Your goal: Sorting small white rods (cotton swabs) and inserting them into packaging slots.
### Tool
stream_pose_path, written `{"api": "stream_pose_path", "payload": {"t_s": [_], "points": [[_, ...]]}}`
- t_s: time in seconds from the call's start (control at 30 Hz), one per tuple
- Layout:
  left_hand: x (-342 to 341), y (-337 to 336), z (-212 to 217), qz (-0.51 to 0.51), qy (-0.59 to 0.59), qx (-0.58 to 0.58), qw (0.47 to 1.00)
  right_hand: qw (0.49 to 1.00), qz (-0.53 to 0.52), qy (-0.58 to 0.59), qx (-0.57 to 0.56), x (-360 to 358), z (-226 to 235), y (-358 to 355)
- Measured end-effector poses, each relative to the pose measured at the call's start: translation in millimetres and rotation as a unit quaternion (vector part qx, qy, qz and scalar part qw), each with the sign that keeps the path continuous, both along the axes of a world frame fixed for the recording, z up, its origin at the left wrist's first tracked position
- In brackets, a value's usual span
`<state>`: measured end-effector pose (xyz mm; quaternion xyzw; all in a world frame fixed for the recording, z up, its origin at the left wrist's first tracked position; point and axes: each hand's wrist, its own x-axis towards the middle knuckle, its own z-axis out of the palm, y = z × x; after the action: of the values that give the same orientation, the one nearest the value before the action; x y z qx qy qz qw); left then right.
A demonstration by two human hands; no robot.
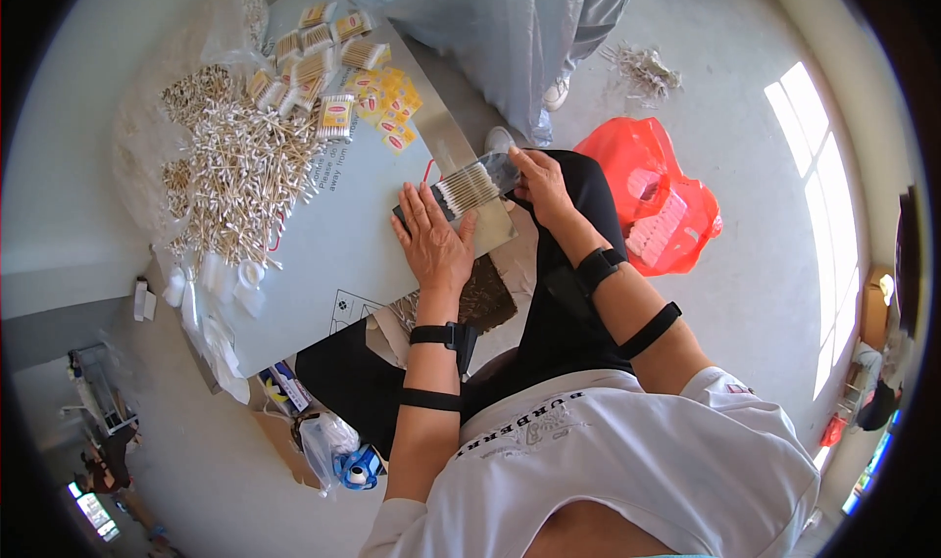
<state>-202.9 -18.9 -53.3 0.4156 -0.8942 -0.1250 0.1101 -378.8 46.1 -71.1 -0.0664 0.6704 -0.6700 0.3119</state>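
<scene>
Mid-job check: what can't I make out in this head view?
Head view: the surface under the left hand, hidden by its palm.
Head view: part of the clear bag, covered by the right hand.
Head view: the number of swabs in the loose pile, overlapping and too small.
Head view: the other person above the legs, cut off by the top edge.

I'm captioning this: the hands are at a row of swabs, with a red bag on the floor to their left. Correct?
No: the head view shows the red bag on the floor to the right. The left hand and right hand are at the swabs.
</scene>
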Motion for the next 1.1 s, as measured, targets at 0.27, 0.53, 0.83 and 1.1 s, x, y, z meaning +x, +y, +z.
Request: {"api": "stream_pose_path", "payload": {"t_s": [0.27, 0.53, 0.83, 1.1], "points": [[-17.1, 8.0, -1.4, 0.0, -0.063, -0.009, 0.998, 0.954, -0.015, -0.283, -0.101, 15.8, -14.1, -10.4], [-24.0, 11.1, 0.6, 0.008, -0.061, -0.004, 0.998, 0.96, 0.01, -0.234, -0.151, 22.0, -13.2, -12.6], [-3.1, -38.6, 5.6, 0.055, 0.149, -0.077, 0.984, 0.958, 0.048, -0.248, -0.138, 15.8, -10.0, -2.6], [48.5, -165.1, 9.8, 0.316, 0.141, -0.052, 0.937, 0.944, 0.039, -0.291, -0.152, 11.0, -13.5, -3.8]]}}
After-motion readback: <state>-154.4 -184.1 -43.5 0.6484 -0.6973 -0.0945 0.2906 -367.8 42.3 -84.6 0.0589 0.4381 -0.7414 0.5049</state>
